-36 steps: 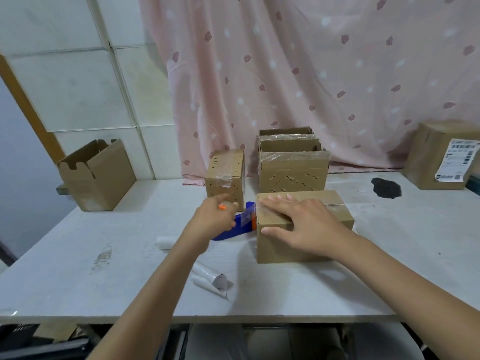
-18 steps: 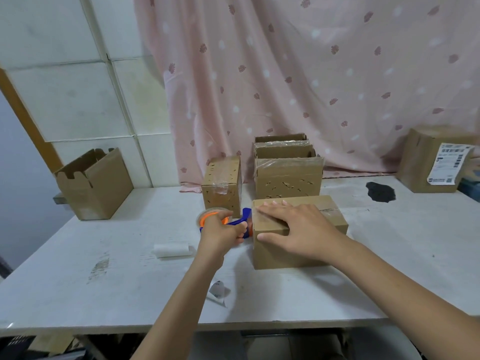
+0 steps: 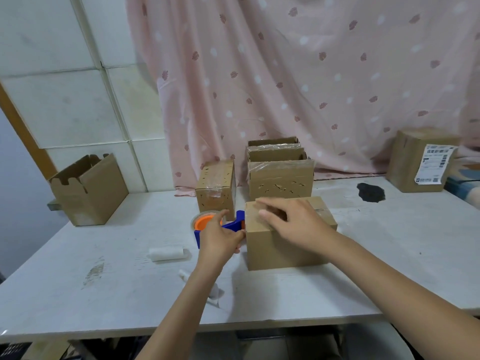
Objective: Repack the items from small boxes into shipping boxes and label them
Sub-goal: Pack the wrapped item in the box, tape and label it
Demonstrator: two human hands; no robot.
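Shipping box (image 3: 285, 245) sits mid-table on the scuffed white table (image 3: 104, 281), pink curtain (image 3: 285, 74) hanging behind. It's plain brown cardboard, flaps closed. Your right hand (image 3: 293, 224) lies on its top, fingers blurred, so their curl is unclear. Your left hand (image 3: 220, 237) grips the blue-and-orange tape dispenser (image 3: 207, 224) against the box's left side.

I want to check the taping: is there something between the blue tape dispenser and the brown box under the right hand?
Nothing visible: the blue and orange tape dispenser in the left hand already meets the closed brown cardboard box.
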